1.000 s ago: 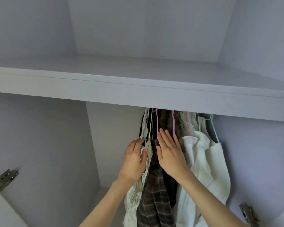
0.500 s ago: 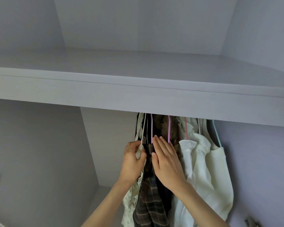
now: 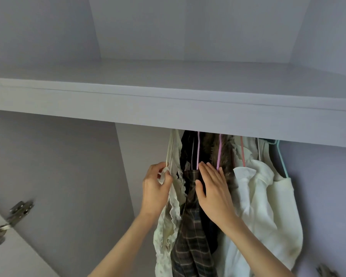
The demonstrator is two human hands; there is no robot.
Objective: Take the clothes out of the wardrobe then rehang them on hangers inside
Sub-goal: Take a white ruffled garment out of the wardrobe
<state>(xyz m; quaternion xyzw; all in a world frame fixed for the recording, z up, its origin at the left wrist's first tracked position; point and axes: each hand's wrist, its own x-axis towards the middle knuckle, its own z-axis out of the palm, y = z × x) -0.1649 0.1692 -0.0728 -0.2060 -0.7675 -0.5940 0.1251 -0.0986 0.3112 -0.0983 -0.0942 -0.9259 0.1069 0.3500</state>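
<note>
Left fingers (image 3: 166, 172): curled, pinching the white hanger (image 3: 170, 154) and the top edge of the frilled cream garment (image 3: 169, 222).
Left hand (image 3: 155, 188): raised at the left side of the hanging bunch, forearm coming up from the lower edge of the view.
Right fingers (image 3: 209, 172): straight and together, laid flat against the dark plaid garment (image 3: 190, 236); nothing gripped.
Right hand (image 3: 214, 192): palm on the clothes, fingertips near the lower ends of the pink hanger (image 3: 198, 150) and the lilac hanger (image 3: 219, 152).
Frilled cream garment: leftmost of the bunch, hanging under the shelf (image 3: 168, 108) front edge.
Dark plaid garment: just right of the cream one, between the two hands.
Brown furry garment (image 3: 227, 154): behind the right fingers, on the lilac hanger.
White shirt (image 3: 254, 196): right of the right hand, below a salmon hanger (image 3: 242, 152).
Off-white top (image 3: 284, 212): rightmost, on a teal hanger (image 3: 282, 158).
Clothes, position: all bunched under the shelf, right of its middle, inside the wardrobe.
Shelf: pale lilac board spanning the wardrobe; rail hidden behind its front edge.
Hinge (image 3: 18, 211): metal, on the left wall; a second hinge (image 3: 326, 270) at the lower right corner.
</note>
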